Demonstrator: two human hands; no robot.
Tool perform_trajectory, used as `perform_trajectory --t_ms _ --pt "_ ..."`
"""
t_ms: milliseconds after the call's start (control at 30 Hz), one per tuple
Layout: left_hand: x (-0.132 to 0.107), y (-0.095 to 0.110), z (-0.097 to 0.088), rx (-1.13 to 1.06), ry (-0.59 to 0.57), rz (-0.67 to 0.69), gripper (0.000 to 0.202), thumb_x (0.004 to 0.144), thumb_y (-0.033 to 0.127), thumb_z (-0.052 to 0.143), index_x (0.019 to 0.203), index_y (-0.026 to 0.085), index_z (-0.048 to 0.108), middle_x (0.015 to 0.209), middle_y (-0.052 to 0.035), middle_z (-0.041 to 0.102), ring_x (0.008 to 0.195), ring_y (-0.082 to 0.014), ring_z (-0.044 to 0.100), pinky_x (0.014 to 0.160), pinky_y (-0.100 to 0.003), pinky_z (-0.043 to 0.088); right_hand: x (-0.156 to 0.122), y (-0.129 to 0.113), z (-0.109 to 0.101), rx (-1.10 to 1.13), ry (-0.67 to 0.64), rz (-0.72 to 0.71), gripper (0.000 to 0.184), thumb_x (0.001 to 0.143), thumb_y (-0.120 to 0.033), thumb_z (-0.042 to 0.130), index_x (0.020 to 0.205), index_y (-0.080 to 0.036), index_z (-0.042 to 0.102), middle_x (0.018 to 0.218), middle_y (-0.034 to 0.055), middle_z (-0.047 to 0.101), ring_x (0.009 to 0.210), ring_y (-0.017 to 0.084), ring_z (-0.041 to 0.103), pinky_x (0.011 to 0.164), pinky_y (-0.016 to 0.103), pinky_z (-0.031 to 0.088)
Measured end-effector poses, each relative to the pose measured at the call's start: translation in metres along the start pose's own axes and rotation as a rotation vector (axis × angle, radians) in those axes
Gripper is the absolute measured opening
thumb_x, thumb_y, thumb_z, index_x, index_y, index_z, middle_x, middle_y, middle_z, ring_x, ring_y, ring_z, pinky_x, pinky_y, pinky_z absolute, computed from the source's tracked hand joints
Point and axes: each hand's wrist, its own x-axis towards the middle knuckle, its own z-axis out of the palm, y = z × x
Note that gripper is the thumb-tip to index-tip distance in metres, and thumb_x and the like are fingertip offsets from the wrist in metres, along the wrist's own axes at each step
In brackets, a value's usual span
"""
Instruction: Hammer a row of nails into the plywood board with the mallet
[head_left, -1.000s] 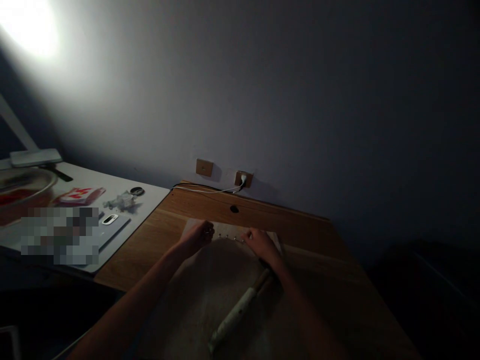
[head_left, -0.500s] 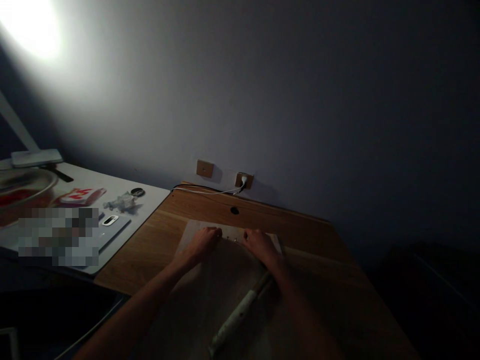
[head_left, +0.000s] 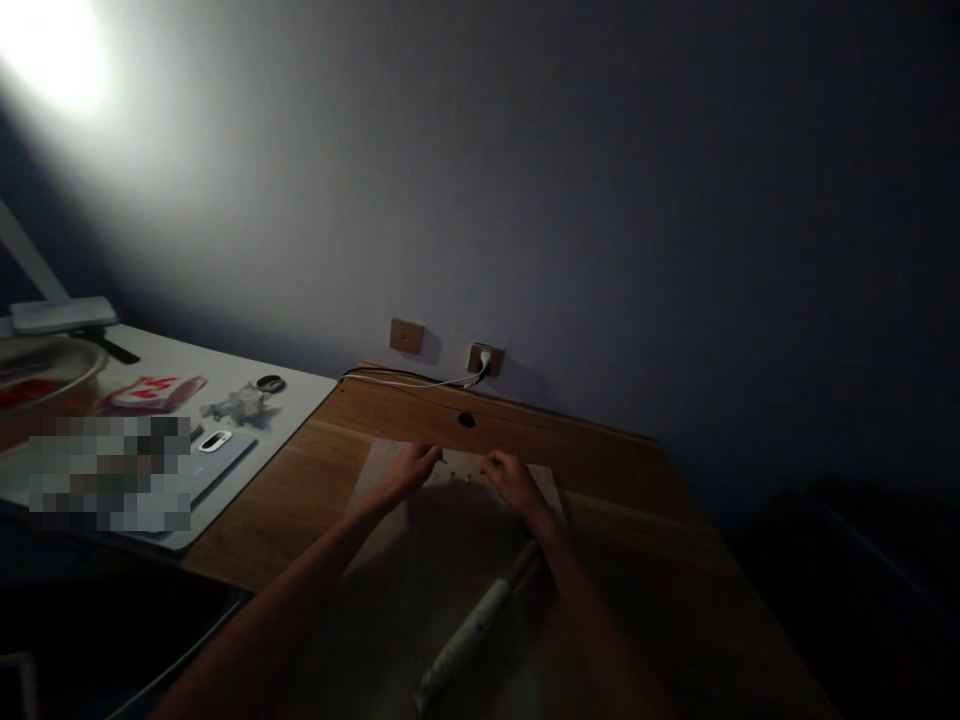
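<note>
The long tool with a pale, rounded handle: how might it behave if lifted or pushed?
The long tool with the pale, rounded handle would probably stay stiff, as it lies straight. Pushed sideways, it might roll a little, given that rounded handle. Its balance is uncertain: the far end is lost in shadow near the right hand.

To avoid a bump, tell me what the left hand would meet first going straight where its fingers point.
Probably the right hand, opposite it over the board; depth is unclear, so it might miss.
</note>
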Motion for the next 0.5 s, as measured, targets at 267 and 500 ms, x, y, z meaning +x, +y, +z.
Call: perform_trajectory --t_ms 267,500 --pt "-0.005 -0.008 -0.006 -0.302 -0.198 -0.060 0.031 0.077 0.047 0.054 0.070 0.017 0.060 0.057 0.0034 0.048 0.047 -0.0092 0.038 0.047 -0.021 0.026 0.000 -0.010 0.013 -0.539 -0.062 -0.008 0.009 0.089 -0.027 0.064 0.089 -0.019 0.070 0.102 0.0160 0.076 0.103 0.029 0.070 0.086 0.034 0.045" --pt "0.001 -0.006 0.007 0.408 -0.085 0.239 0.020 0.077 0.018 0.065 0.094 0.020 0.074 0.064 0.0022 0.060 0.066 -0.0154 0.059 0.063 -0.023 0.040 0.003 -0.009 0.012 -0.576 -0.111 -0.058 0.012 0.088 -0.020 0.060 0.095 -0.020 0.069 0.106 0.0122 0.076 0.104 0.025 0.069 0.086 0.031 0.044"
